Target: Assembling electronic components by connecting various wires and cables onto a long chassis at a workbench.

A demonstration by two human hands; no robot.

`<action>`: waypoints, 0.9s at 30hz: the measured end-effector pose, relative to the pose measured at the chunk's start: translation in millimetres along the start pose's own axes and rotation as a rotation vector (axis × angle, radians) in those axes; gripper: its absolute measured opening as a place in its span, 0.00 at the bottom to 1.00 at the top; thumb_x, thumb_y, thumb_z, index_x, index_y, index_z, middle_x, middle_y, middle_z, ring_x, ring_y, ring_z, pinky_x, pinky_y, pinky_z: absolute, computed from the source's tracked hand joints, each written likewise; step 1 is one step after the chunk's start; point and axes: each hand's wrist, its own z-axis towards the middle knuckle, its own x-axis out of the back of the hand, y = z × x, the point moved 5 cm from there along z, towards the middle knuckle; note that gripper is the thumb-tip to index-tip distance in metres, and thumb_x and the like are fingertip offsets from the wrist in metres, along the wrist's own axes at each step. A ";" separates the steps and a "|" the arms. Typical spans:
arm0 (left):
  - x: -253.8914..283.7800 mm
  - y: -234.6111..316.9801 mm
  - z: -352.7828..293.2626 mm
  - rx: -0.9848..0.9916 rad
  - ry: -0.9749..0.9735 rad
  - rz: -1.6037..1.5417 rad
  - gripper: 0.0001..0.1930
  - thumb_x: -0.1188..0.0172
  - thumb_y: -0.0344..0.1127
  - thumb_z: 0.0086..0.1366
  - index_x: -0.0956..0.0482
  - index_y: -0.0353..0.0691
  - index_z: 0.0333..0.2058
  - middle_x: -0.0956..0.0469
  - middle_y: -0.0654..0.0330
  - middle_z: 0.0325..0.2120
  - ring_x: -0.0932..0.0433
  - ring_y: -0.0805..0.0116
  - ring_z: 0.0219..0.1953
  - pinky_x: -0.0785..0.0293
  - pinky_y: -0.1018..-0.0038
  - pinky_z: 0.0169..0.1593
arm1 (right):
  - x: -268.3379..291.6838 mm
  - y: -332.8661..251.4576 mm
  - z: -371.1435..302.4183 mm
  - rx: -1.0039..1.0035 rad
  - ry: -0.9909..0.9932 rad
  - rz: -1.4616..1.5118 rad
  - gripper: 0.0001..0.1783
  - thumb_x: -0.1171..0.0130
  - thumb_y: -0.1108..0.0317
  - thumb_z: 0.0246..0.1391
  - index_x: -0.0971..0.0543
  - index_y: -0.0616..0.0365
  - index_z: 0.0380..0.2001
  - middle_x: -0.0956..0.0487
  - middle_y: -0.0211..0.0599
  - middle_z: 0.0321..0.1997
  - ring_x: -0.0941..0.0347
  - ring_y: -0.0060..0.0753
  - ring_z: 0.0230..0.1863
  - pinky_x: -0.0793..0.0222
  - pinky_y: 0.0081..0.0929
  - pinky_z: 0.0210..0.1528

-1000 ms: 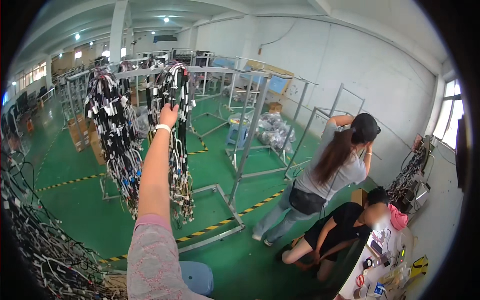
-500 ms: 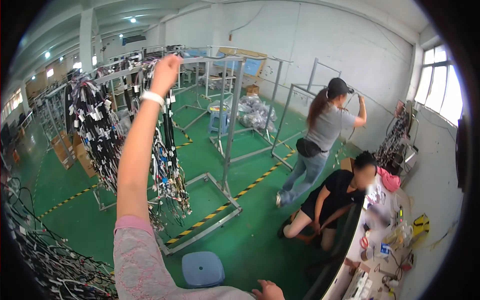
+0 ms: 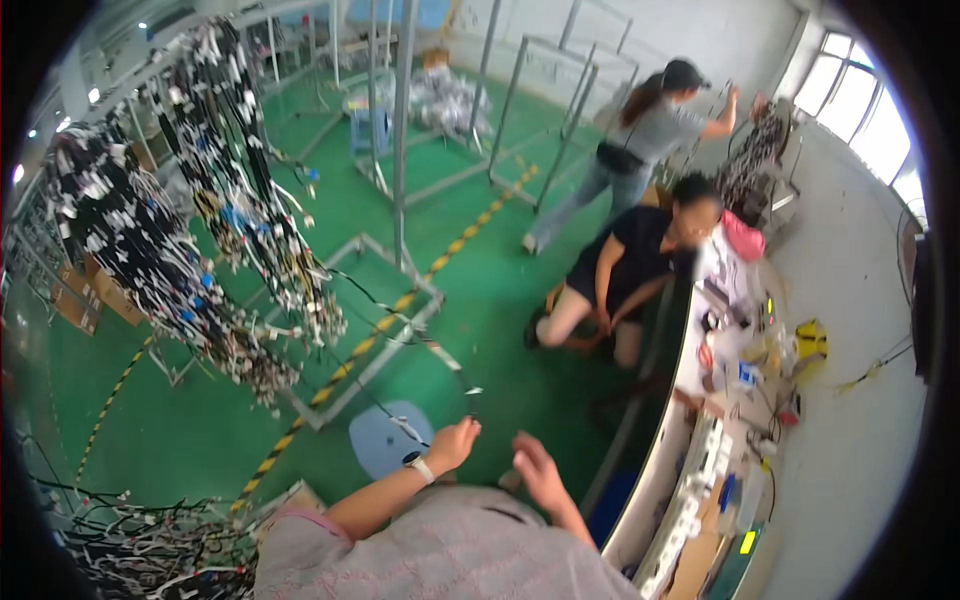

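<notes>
My left hand (image 3: 452, 445) is low in front of me, wearing a white wristband, its fingers closed on a thin black wire (image 3: 400, 335). That wire runs up and left to the bundles of wire harnesses (image 3: 250, 215) hanging on a metal rack. My right hand (image 3: 535, 468) is just to the right of the left, fingers loosely apart and holding nothing that I can see. Below both hands is a blue round stool (image 3: 385, 440) on the green floor.
A second hanging harness bundle (image 3: 120, 250) is at left, and a loose heap of harnesses (image 3: 130, 540) lies at lower left. A person in black (image 3: 625, 270) crouches by a cluttered workbench (image 3: 730, 400). Another person in grey (image 3: 645, 135) stands at a far rack. Yellow-black floor tape (image 3: 380, 335) crosses the floor.
My left arm has come down from the top of the rack to waist height, drawing a wire with it. The view has tilted downward, and my right hand has come into view.
</notes>
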 end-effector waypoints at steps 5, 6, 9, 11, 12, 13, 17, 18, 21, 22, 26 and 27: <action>-42.6 26.0 -26.5 -0.124 -0.377 -0.031 0.15 0.53 0.43 0.72 0.25 0.36 0.39 0.21 0.43 0.25 0.22 0.40 0.29 0.28 0.48 0.34 | -27.0 54.7 58.9 -0.451 -0.117 0.313 0.45 0.47 0.43 0.64 0.45 0.70 0.67 0.23 0.54 0.50 0.23 0.43 0.49 0.25 0.41 0.49; -48.7 25.5 -20.6 -0.086 -0.427 0.024 0.16 0.53 0.43 0.71 0.24 0.36 0.37 0.20 0.43 0.26 0.21 0.41 0.29 0.28 0.49 0.34 | -32.9 92.0 75.1 -0.530 -0.188 0.735 0.32 0.49 0.45 0.65 0.35 0.63 0.57 0.22 0.41 0.33 0.24 0.37 0.32 0.25 0.40 0.34; -54.8 28.0 -6.0 0.031 -0.729 -0.195 0.19 0.52 0.46 0.71 0.21 0.36 0.32 0.18 0.52 0.26 0.19 0.49 0.30 0.24 0.58 0.38 | -17.6 160.7 78.3 -0.639 0.139 1.134 0.16 0.53 0.52 0.69 0.25 0.52 0.44 0.34 0.24 0.22 0.35 0.24 0.23 0.35 0.26 0.30; -61.0 30.5 -7.6 -0.046 -0.685 -0.219 0.17 0.49 0.44 0.70 0.19 0.36 0.35 0.17 0.51 0.32 0.19 0.52 0.37 0.24 0.62 0.42 | -5.2 169.7 53.9 -0.631 0.236 1.228 0.14 0.55 0.55 0.71 0.25 0.51 0.46 0.41 0.18 0.18 0.43 0.17 0.19 0.42 0.20 0.24; -62.4 28.8 -6.0 -0.115 -0.625 -0.230 0.16 0.48 0.44 0.70 0.19 0.36 0.36 0.17 0.51 0.35 0.19 0.52 0.39 0.24 0.63 0.43 | 2.7 148.4 36.9 -0.602 0.237 1.204 0.14 0.56 0.57 0.71 0.26 0.50 0.49 0.45 0.17 0.18 0.49 0.15 0.18 0.50 0.18 0.21; -68.5 23.7 -0.4 -0.038 -0.632 -0.227 0.15 0.45 0.43 0.69 0.19 0.35 0.37 0.19 0.49 0.37 0.20 0.53 0.42 0.24 0.64 0.44 | 14.1 128.6 21.4 -0.565 0.246 1.179 0.14 0.57 0.60 0.71 0.27 0.49 0.52 0.50 0.15 0.18 0.56 0.12 0.17 0.58 0.15 0.18; -86.6 9.2 25.1 0.132 -0.462 -0.165 0.13 0.39 0.37 0.65 0.20 0.34 0.43 0.18 0.52 0.35 0.18 0.56 0.38 0.22 0.65 0.45 | 69.5 89.3 -36.4 -0.303 0.232 1.186 0.18 0.56 0.59 0.71 0.28 0.50 0.58 0.50 0.15 0.17 0.57 0.12 0.15 0.61 0.15 0.16; -97.4 13.1 31.3 0.136 -0.500 -0.184 0.14 0.38 0.37 0.65 0.21 0.34 0.44 0.18 0.52 0.34 0.17 0.56 0.37 0.22 0.65 0.45 | 80.8 76.3 -49.1 -0.243 0.215 1.166 0.19 0.56 0.59 0.71 0.29 0.50 0.60 0.50 0.15 0.17 0.58 0.12 0.15 0.61 0.15 0.16; -125.3 72.8 54.0 -0.076 -0.369 -0.126 0.27 0.33 0.36 0.60 0.30 0.33 0.55 0.24 0.47 0.48 0.26 0.48 0.53 0.31 0.59 0.59 | 104.0 47.6 -82.3 -0.125 0.186 1.148 0.19 0.53 0.62 0.70 0.28 0.56 0.58 0.50 0.16 0.17 0.58 0.12 0.15 0.62 0.16 0.16; -119.4 112.2 61.7 -0.329 -0.077 0.006 0.32 0.31 0.36 0.58 0.33 0.33 0.58 0.27 0.45 0.54 0.30 0.45 0.58 0.36 0.57 0.63 | 110.4 37.4 -93.2 -0.082 0.140 1.087 0.18 0.52 0.62 0.69 0.27 0.58 0.57 0.49 0.16 0.17 0.57 0.12 0.15 0.62 0.16 0.17; -130.4 200.6 106.0 -0.544 -0.200 -0.045 0.20 0.32 0.33 0.58 0.25 0.32 0.47 0.22 0.50 0.43 0.24 0.55 0.49 0.29 0.59 0.53 | 134.0 4.4 -142.6 0.032 0.131 0.881 0.23 0.51 0.61 0.69 0.30 0.60 0.63 0.43 0.20 0.15 0.51 0.15 0.15 0.58 0.18 0.17; -138.1 209.8 112.8 -0.447 -0.534 -0.246 0.15 0.34 0.34 0.61 0.24 0.31 0.42 0.21 0.52 0.38 0.22 0.59 0.42 0.27 0.63 0.48 | 141.1 -11.1 -159.1 -0.028 0.065 0.742 0.27 0.53 0.58 0.70 0.34 0.61 0.66 0.29 0.28 0.17 0.37 0.19 0.16 0.43 0.20 0.18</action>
